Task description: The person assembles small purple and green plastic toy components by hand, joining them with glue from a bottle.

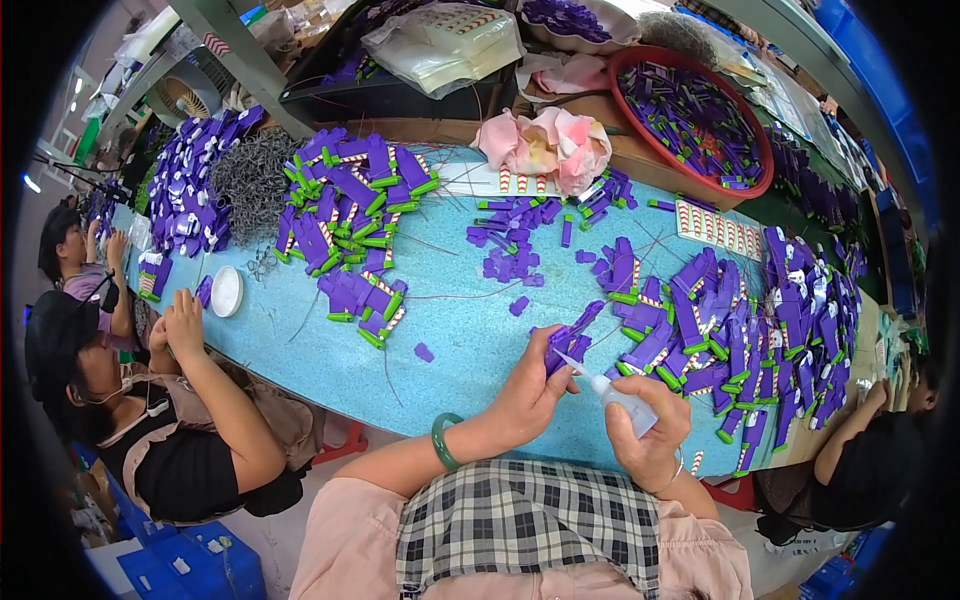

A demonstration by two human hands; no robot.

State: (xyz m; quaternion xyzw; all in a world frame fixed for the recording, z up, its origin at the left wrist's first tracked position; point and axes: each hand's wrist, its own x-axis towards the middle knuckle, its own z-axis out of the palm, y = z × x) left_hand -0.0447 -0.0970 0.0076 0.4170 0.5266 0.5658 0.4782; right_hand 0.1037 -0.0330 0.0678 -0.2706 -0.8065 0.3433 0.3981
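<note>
My left hand [530, 388] is closed on a purple plastic part [577, 330], held up just over the blue tabletop [470, 350]. In my right hand [655, 428] is a small translucent squeeze bottle [628, 402] with a thin pointed nozzle. The nozzle's tip points left at the purple part; whether it touches cannot be made out. Just right of my hands lies a pile of purple and green plastic pieces [690, 310], some with red-and-white striped stickers. Loose small purple pieces [512, 262] are scattered ahead of my left hand.
Another heap of purple-green pieces [350, 210] lies left, beside tangled grey wire parts [250, 180] and a white bowl [227, 291]. A red basin [690, 120], pink cloth [548, 145] and striped sticker sheet [718, 230] are at the back. People sit at both sides.
</note>
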